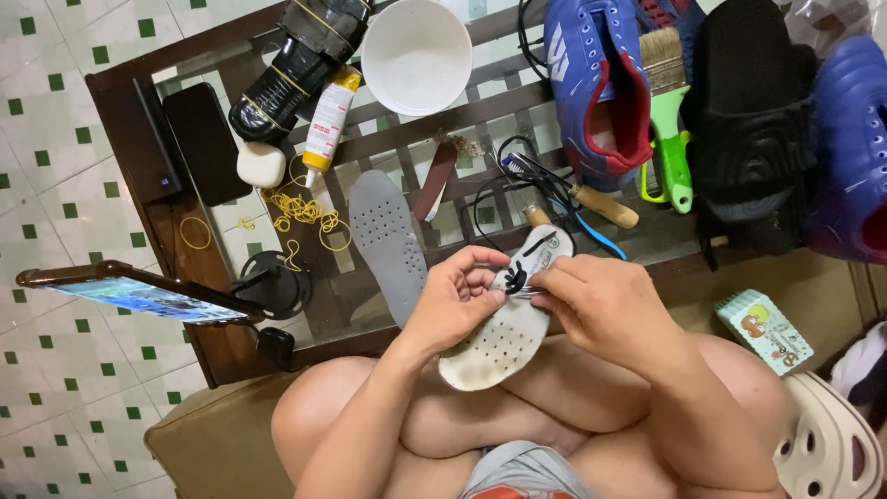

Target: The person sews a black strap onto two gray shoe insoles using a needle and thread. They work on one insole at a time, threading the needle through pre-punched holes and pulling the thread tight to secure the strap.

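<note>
- The fingers of the left hand are clamped on the white insole at frame centre; thumb and forefinger pinch its upper edge.
- The right hand has its fingers pressed together on the insole's right edge; what they pinch there is hidden, and so is the insole's underside.
- Both forearms rise from the bottom of the frame and meet above the bare knees; the wrists bend inward.
- The insole's long axis runs from lower left to upper right; its perforated end points lower left.
- A grey insole lies on the bench just left of it, running top to bottom.
- At the upper right, a blue shoe is cut off by the frame.
</note>
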